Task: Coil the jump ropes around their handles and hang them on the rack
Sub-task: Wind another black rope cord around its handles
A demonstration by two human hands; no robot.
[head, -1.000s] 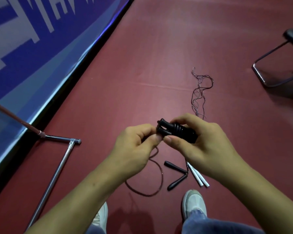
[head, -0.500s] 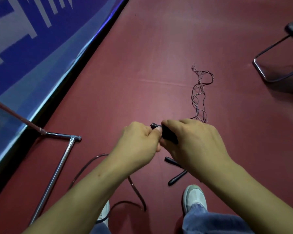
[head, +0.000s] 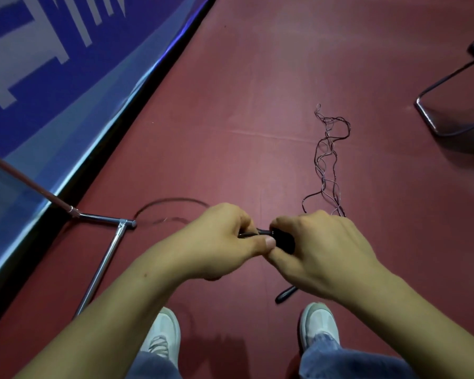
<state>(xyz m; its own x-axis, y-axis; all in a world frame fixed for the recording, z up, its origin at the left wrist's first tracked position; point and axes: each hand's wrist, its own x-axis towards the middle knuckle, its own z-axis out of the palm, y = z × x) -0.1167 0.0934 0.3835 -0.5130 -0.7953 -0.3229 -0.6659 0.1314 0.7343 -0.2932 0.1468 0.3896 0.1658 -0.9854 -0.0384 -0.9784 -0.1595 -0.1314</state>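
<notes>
Coiling step: right hand (head: 320,247) grips black handles (head: 283,240) at centre, left hand (head: 216,242) pinches the rope (head: 173,199), slack looping toward 10 o'clock; next probably more wraps, then rack (head: 104,258) at 8 o'clock.

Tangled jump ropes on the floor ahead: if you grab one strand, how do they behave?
The tangled jump ropes are likely floppy: the thin strands lie in loose wavy loops on the red floor. They are probably light, being so thin. Lifting one strand would likely drag others along, since they cross repeatedly.
</notes>
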